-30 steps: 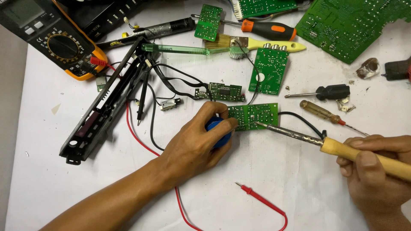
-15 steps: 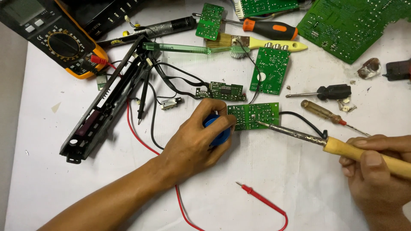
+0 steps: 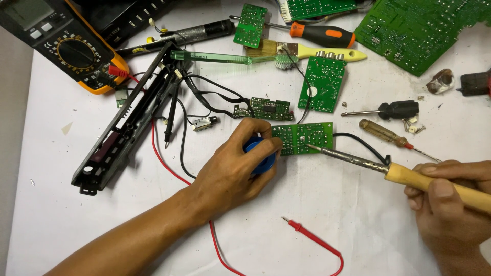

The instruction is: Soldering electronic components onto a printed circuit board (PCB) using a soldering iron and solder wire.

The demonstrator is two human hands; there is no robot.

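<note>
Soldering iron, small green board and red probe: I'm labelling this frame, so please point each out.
soldering iron [image 3: 409, 175]: head view, front of its wooden handle.
small green board [image 3: 307, 137]: head view, board's middle.
red probe [image 3: 312, 236]: head view, its red grip.

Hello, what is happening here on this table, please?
A person is soldering. The right hand holds a soldering iron by its wooden handle, with the tip on a small green circuit board. The left hand grips a blue round object beside that board. Screwdrivers, other boards, a multimeter and a red probe lie around on the white table.
</note>
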